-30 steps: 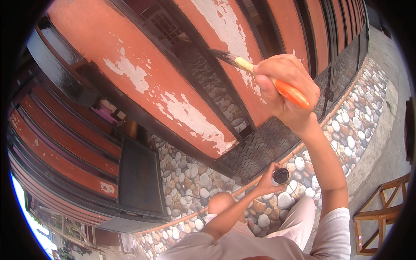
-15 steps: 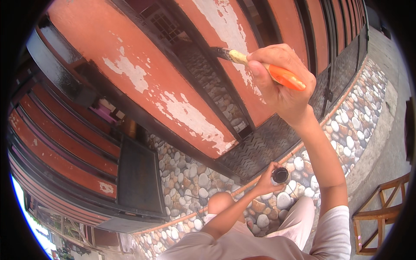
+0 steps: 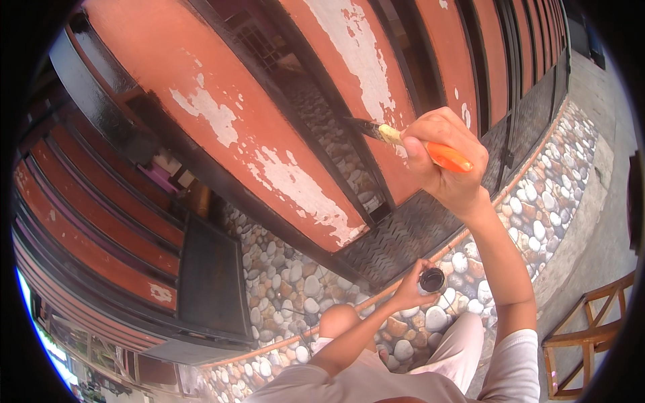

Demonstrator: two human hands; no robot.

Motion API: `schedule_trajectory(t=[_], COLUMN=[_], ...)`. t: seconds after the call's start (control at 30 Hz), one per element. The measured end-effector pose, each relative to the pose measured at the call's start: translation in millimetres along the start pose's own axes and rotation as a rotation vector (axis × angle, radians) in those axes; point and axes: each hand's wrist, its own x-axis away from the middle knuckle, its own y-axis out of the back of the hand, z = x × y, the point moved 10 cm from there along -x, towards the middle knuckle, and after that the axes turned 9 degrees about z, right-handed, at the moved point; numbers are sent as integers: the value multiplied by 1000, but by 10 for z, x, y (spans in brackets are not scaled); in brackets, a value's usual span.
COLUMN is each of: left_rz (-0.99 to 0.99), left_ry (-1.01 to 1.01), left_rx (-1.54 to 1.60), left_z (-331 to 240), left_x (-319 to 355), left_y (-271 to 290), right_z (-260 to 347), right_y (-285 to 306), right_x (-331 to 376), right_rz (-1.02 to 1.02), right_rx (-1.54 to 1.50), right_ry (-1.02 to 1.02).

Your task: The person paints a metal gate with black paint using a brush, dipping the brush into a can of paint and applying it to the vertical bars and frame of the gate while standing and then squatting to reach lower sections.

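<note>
My right hand (image 3: pixel 449 156) is closed round a paintbrush (image 3: pixel 449 158) with an orange handle and a paint-smeared pale ferrule. Its dark bristles point left, at the black edge of an orange gate slat (image 3: pixel 398 176); whether they touch it I cannot tell. Lower down, near my knees, my left hand (image 3: pixel 408 290) grips a small cup of dark paint (image 3: pixel 431 280), its round opening facing up. Left of the brush, a wide orange panel (image 3: pixel 222 161) with black edges shows pale patches where the paint has peeled.
Black patterned metal plate (image 3: pixel 396 235) runs along the gate's foot. Rounded pebbles (image 3: pixel 430 319) cover the ground beneath my legs. At the right stand a concrete kerb (image 3: pixel 584 215) and a brown wooden frame (image 3: pixel 588 334). A dark panel (image 3: pixel 213 282) is at the left.
My right hand and the brush have moved down along the slat's black edge and slightly right. The left hand still holds the cup, now a little lower in view.
</note>
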Motion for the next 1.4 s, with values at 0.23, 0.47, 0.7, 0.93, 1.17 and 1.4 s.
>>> schedule_trajectory(t=[0.23,0.47,0.7,0.93,1.17,1.4], left_rz=[6,-3,8,-5,2,-17], left_ry=[43,10,5,13,-14,-14], left_rx=[32,4,-5,38,54,38], left_z=[-20,-73,-17,-52,-169,-89], left_x=[-18,-44,-53,-9,-62,-54], left_y=[18,24,14,25,26,40], right_z=[-18,76,223,179,81,-33], right_y=[-35,46,-132,-122,-87,116], right_x=[-599,-1150,-928,-864,-1381,-1481], right_rz=[11,-115,47,268,227,253], right_rx=[64,76,202,75,173,12], right_ry=[131,360,466,174,318,123])
